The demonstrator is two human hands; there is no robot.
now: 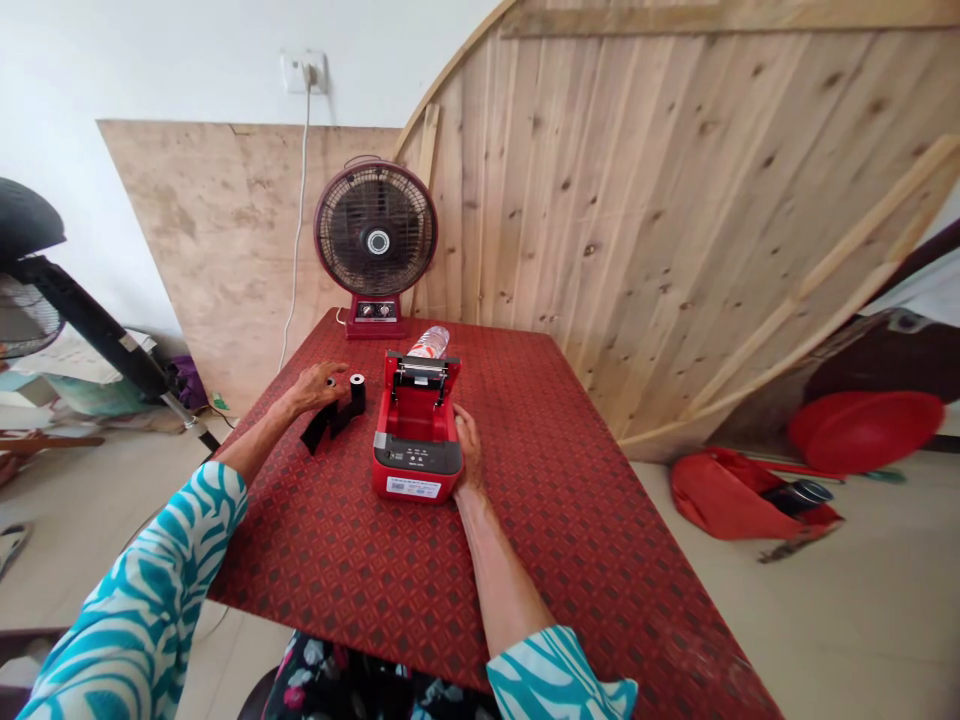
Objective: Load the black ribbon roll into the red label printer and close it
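A red label printer (417,482) with a dark grey front panel sits on the table, its lid raised and its red inside showing. My right hand (469,448) is against the printer's right side, gripping it; the fingertips are partly hidden. To the left of the printer, a black ink ribbon (352,408) stands on two spools, with a white core showing in the right one. My left hand (316,386) is at the top of the left spool, fingers bent around it. A loose black tail of ribbon hangs down onto the tabletop.
Behind the printer lies a clear plastic bottle (430,342). A dark red fan (376,240) stands at the table's far edge against wooden boards (585,200). The table (570,540) has a red patterned cover. Another fan's black pole (97,325) leans in at left.
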